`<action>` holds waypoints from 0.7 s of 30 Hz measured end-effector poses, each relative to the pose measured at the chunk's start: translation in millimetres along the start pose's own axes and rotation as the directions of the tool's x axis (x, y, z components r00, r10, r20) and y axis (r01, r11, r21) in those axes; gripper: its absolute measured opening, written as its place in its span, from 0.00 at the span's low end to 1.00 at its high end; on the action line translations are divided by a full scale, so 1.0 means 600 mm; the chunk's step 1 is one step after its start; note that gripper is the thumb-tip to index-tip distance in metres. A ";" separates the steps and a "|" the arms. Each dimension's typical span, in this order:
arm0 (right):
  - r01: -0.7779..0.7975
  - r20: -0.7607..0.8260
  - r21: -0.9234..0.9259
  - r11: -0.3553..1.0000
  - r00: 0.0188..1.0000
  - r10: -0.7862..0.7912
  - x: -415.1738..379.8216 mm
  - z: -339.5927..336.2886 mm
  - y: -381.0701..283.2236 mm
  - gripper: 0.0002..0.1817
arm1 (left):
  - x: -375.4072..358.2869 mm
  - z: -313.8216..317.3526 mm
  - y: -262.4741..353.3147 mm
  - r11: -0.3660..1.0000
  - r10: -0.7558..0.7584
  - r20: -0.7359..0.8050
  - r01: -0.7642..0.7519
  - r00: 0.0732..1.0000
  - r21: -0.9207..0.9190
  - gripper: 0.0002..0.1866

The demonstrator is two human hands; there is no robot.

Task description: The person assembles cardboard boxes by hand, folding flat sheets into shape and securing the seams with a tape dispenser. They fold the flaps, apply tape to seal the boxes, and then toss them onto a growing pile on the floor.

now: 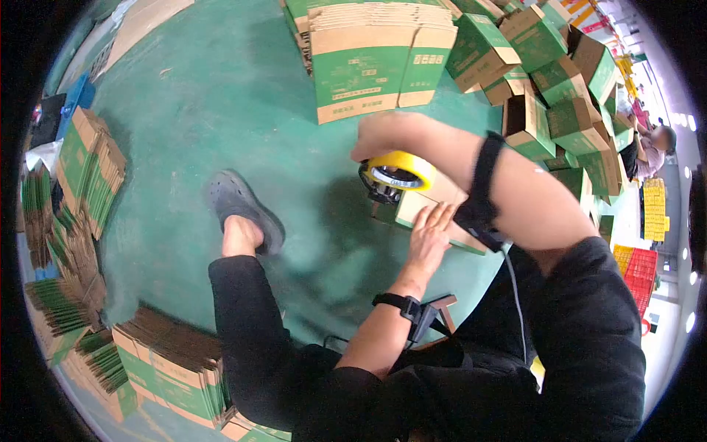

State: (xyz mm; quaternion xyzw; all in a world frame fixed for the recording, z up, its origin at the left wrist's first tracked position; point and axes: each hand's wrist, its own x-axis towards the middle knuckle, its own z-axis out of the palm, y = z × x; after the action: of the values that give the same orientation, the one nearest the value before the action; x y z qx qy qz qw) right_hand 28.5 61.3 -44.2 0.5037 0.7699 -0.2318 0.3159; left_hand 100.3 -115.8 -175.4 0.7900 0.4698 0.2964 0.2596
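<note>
My right hand (pixel 387 132) is curled over a tape dispenser (pixel 381 193), its fingers mostly hidden behind the wrist. A roll of yellow tape (pixel 414 166) sits on the dispenser. Beneath it is a green and brown cardboard box (pixel 422 205), with the dispenser at the box's far left end. My left hand (pixel 431 234) lies on the box's near side with its fingers stretched out. My right forearm covers part of the box.
A stack of flattened cartons (pixel 368 74) stands ahead. Made-up boxes (pixel 534 40) are heaped at the upper right, near another person (pixel 652 151). More flattened cartons (pixel 166 368) line the left side. My shoe (pixel 243 210) rests on the green floor (pixel 177 140).
</note>
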 end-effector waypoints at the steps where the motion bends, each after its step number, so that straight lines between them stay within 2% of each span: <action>1: 0.021 0.010 0.059 0.998 1.000 -0.021 -0.026 -0.009 0.028 0.20 | 0.001 -0.008 0.002 1.000 0.024 -0.040 -0.023 0.999 0.021 0.31; 3: 0.317 -0.051 0.251 0.915 0.948 -0.314 -0.096 -0.001 0.115 0.18 | -0.003 -0.006 0.002 0.999 0.037 -0.052 -0.036 0.998 0.025 0.34; 5: 0.447 -0.288 0.502 0.740 0.894 -0.345 -0.172 0.066 0.218 0.20 | -0.003 0.004 0.001 0.995 0.064 -0.072 -0.058 0.995 0.086 0.35; 6: 0.463 -0.355 0.514 0.722 0.881 -0.312 -0.211 0.112 0.269 0.22 | -0.007 0.008 0.001 0.988 0.096 -0.124 -0.079 0.988 0.130 0.35; 7: 0.411 -0.337 0.542 0.733 0.905 -0.259 -0.260 0.142 0.302 0.21 | -0.015 0.021 -0.008 0.986 0.106 -0.081 -0.094 0.991 0.140 0.30; 9: 0.375 -0.390 0.681 0.629 0.913 -0.122 -0.306 0.245 0.385 0.20 | -0.010 -0.004 0.002 0.957 0.187 -0.094 -0.160 0.978 0.243 0.26; 10: 0.292 -0.298 0.711 0.640 0.949 -0.102 -0.334 0.261 0.400 0.19 | -0.006 -0.012 0.005 0.954 0.235 -0.114 -0.207 0.965 0.217 0.21; 11: 0.209 -0.210 0.734 0.646 0.975 -0.077 -0.353 0.271 0.417 0.19 | -0.009 -0.014 0.003 0.946 0.247 -0.083 -0.221 0.965 0.238 0.21; 12: 0.340 -0.345 0.731 0.592 0.932 -0.110 -0.349 0.302 0.437 0.19 | -0.022 -0.012 0.003 0.965 0.194 -0.099 -0.171 0.976 0.199 0.21; 13: 0.348 -0.358 0.754 0.557 0.929 -0.096 -0.352 0.312 0.444 0.19 | -0.025 -0.017 0.008 0.980 0.139 -0.107 -0.121 0.985 0.158 0.20; 15: 0.409 -0.394 0.725 0.554 0.906 -0.154 -0.342 0.315 0.453 0.19 | 0.003 -0.041 0.013 0.968 -0.020 -0.143 0.054 0.990 0.244 0.22; 16: 0.526 -0.523 0.633 0.568 0.832 -0.188 -0.329 0.338 0.462 0.20 | 0.051 -0.049 0.026 0.896 -0.104 -0.233 0.193 0.967 0.400 0.26; 17: 0.468 -0.452 0.712 0.523 0.876 -0.169 -0.334 0.337 0.466 0.20 | 0.102 -0.047 0.031 0.783 -0.162 -0.340 0.330 0.926 0.528 0.30; 18: 0.486 -0.464 0.715 0.503 0.868 -0.179 -0.340 0.345 0.480 0.20 | 0.122 -0.034 0.023 0.783 -0.153 -0.312 0.307 0.938 0.541 0.30; 19: 0.499 -0.475 0.717 0.486 0.861 -0.183 -0.349 0.354 0.494 0.20 | 0.138 -0.023 0.010 0.707 -0.374 -0.283 0.469 0.883 0.530 0.33; 20: 0.452 -0.429 0.744 0.492 0.888 -0.167 -0.366 0.361 0.526 0.20 | 0.158 -0.011 -0.002 0.596 -0.572 -0.261 0.613 0.777 0.518 0.35; 21: 0.405 -0.381 0.771 0.491 0.912 -0.153 -0.384 0.379 0.561 0.20 | 0.167 -0.006 -0.005 0.607 -0.561 -0.243 0.593 0.791 0.529 0.35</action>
State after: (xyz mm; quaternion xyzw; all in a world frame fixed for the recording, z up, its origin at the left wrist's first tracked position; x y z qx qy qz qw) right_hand 464.1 -107.5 -48.7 0.4852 0.6704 -0.5505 -0.1101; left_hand 134.3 -24.4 -152.6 0.6279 0.7723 0.0596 0.0751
